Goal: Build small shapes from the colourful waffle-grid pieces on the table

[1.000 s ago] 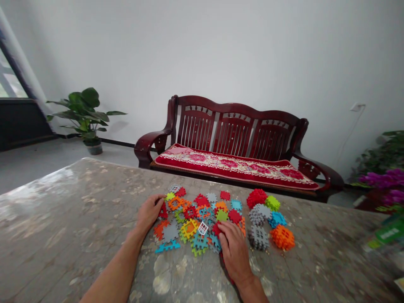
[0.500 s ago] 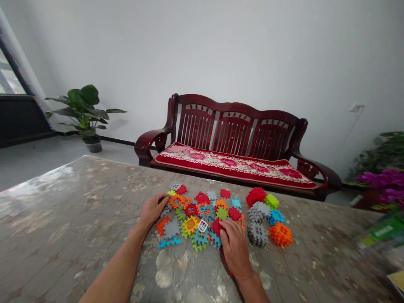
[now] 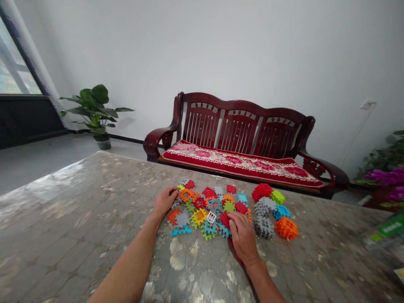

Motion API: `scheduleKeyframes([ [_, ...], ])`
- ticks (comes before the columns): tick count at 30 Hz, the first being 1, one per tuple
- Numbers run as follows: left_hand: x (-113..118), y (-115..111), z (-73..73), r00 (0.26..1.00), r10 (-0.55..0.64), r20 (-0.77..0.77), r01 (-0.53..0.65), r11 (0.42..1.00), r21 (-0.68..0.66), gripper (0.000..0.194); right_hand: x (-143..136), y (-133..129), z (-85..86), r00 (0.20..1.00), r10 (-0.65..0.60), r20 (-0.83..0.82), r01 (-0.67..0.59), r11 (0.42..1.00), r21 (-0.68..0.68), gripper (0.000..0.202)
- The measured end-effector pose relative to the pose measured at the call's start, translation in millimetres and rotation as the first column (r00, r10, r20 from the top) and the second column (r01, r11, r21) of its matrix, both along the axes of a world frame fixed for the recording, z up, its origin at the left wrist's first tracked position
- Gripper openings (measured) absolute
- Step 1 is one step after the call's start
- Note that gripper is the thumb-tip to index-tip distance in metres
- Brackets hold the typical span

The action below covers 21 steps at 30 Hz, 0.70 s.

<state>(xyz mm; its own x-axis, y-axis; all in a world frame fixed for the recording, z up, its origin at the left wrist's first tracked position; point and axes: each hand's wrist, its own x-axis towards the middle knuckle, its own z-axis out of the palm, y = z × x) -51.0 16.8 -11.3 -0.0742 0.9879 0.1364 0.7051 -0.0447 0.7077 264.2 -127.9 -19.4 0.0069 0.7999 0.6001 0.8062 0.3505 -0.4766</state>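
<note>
- Left hand [image 3: 164, 201] laid at the left edge of the loose tiles [image 3: 206, 208], fingers curled down onto an orange tile [image 3: 186, 195]; grip closed loosely on it, though a true pinch cannot be told from this angle.
- Right hand [image 3: 243, 236] resting palm down at the near right edge of the same spread, fingers flat and together over a red tile [image 3: 225, 219]; no pinch visible, more a press than a hold.
- Hands placed at opposite sides of the spread, likely to keep the flat pieces corralled and within reach.
- Loose tiles scattered flat and overlapping mid-table [image 3: 78, 210], many colours, a white lattice piece [image 3: 211, 216] on top near the middle.
- Built cubes [image 3: 273, 208] grouped just to the right, apart from the flat pieces: red, green, grey, blue, orange.
- Beyond the table, a dark wooden bench [image 3: 246, 139] with a red cushion against the wall; potted plant [image 3: 96, 111] on the floor at left.
</note>
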Motion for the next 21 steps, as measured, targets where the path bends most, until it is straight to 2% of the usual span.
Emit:
scheduleKeyframes([
  [9, -1.2, -2.6, 1.1, 0.997, -0.082, -0.005, 0.082, 0.996, 0.022, 0.033, -2.9, -1.4, 3.9, 1.000, -0.028, 0.003, 0.028, 1.000, 0.013, 0.030],
  [14, -1.9, -0.3, -1.7, 0.987, -0.143, -0.068, 0.145, 0.989, 0.030, 0.032, -2.9, -0.8, 3.3, 0.999, -0.036, 0.011, 0.036, 0.999, 0.011, 0.030],
  [21, -1.3, -0.5, 1.3, 0.987, -0.131, -0.093, 0.131, 0.991, -0.008, 0.030, -4.5, -1.2, 5.2, 0.998, -0.054, 0.017, 0.054, 0.998, -0.020, 0.030],
])
